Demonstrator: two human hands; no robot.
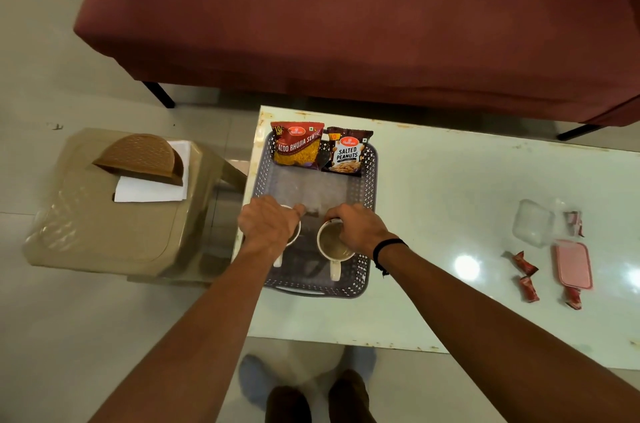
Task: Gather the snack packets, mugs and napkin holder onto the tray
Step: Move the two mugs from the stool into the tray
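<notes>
White mugs (pixel 334 244) in tray (pixel 367 180), L hand (pixel 268 223) & R hand (pixel 358 230) each gripping one rim.

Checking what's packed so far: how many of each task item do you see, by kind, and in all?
Snack packets: 2, aloo bhujia and salted peanuts, on the tray
Mugs: 2, left mug and right mug, on the tray
Napkin holder: 1, on the stool
Total: 5
</notes>
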